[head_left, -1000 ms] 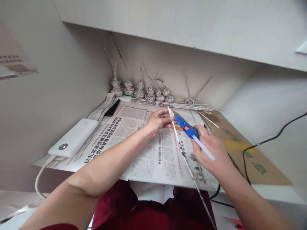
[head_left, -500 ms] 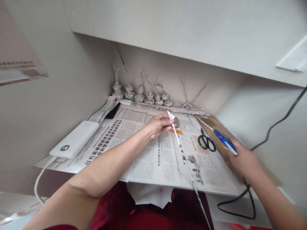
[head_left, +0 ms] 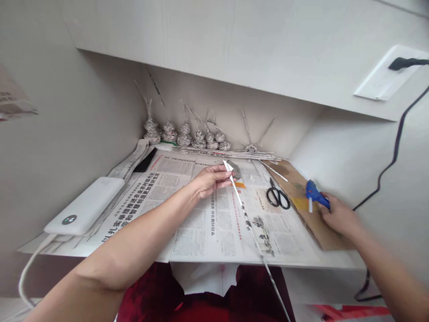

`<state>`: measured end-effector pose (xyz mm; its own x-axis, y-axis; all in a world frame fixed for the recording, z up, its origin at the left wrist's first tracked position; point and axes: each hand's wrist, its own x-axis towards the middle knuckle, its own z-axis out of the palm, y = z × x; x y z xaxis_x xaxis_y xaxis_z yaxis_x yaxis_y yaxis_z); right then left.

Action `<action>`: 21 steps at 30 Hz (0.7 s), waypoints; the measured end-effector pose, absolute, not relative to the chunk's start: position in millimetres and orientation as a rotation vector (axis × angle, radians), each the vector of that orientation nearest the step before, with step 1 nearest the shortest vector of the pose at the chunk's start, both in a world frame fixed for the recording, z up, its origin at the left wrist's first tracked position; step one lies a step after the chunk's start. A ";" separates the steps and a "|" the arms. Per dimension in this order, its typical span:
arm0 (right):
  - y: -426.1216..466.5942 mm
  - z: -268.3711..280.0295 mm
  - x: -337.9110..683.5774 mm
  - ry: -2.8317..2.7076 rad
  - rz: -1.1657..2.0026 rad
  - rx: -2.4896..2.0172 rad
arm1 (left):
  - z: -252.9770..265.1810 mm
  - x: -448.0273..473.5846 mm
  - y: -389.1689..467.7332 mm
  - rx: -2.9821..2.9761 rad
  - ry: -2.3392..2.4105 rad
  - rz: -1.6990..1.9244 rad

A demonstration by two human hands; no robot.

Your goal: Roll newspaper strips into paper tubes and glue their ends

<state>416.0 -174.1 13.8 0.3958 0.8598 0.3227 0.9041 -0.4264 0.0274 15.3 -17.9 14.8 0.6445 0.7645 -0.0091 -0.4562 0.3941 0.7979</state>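
Between thumb and fingers, my left hand pinches a rolled newspaper stick near its upper end, where a loose white paper flap stands out. The stick slants down past the table's front edge. At the right, my right hand is wrapped round the handle of a blue glue gun, over a piece of brown cardboard. A white glue stick pokes from the gun. Black-handled scissors lie on the newspaper between the two hands. A grey roundish object sits just behind my left fingers, partly hidden.
Several woven paper gourd shapes line the back wall, with a bundle of paper sticks before them. At left are a white power bank and a black phone-like slab. A black cord hangs from the wall socket on the right.
My right hand has brought the glue gun down over the cardboard and turned it. My left hand keeps its pinch on the paper stick. The whole view has shifted a little to the right.
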 end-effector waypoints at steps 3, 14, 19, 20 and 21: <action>-151.9 11.1 422.2 -1.747 -0.556 -2.515 | 13.6 14.1 -15.9 0.858 0.398 0.785; -135.9 38.1 352.4 -1.694 -0.789 -2.317 | 14.7 11.1 -8.0 0.802 0.440 0.797; -119.9 43.4 221.8 -1.823 0.698 -1.787 | 16.2 10.2 -9.2 0.806 0.482 0.798; -115.2 39.8 202.4 -1.815 0.815 -1.701 | 16.7 9.6 -9.1 0.806 0.482 0.797; -110.4 35.4 187.3 -1.820 0.884 -1.633 | 17.3 8.9 -8.6 0.804 0.478 0.800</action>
<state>187.3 -110.4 35.4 -0.1245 0.9916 -0.0361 0.6412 0.0527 -0.7656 8.9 -8.6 17.3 0.6179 0.7818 -0.0835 -0.4433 0.4341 0.7843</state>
